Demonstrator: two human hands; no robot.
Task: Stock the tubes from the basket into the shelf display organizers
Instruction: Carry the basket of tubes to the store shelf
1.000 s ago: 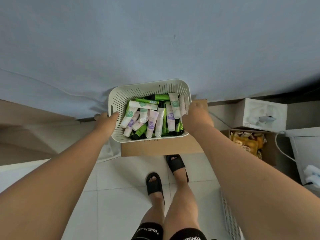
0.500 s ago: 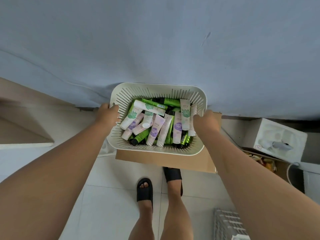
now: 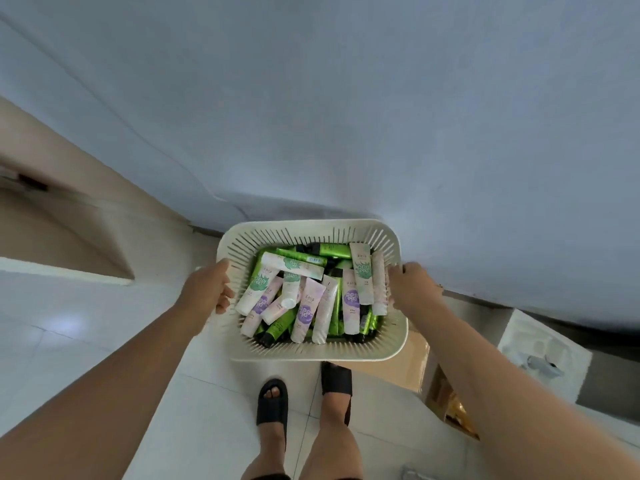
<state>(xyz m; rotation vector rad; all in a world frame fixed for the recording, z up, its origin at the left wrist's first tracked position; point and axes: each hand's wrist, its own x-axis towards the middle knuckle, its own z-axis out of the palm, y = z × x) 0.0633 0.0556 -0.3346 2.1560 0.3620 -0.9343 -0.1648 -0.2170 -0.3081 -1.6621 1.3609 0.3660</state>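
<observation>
1. The tubes (image 3: 304,296), white, pink-and-purple and green, lie heaped loose in the white slotted basket (image 3: 311,356). The basket is held out in front of the person, above the tiled floor (image 3: 86,323) and near the blue wall (image 3: 346,116).
2. The left hand (image 3: 207,289) grips the basket's left rim with its fingers curled round the edge. The right hand (image 3: 412,289) grips the right rim, fingers hooked over it just beside the outermost tube.
3. The step in hand looks to be carrying the basket to the shelf. It should go level, with both grips even, since a loose pile would slide toward a low side. The cardboard box (image 3: 412,362) under the near right corner is worth clearing before turning.
4. The shelf and its organizers are not in view, so the way to go cannot be judged. The lower layers of tubes are buried. Whether the basket's underside touches the cardboard box cannot be told, and the white box (image 3: 543,344) at the right is too cut off to read.
</observation>
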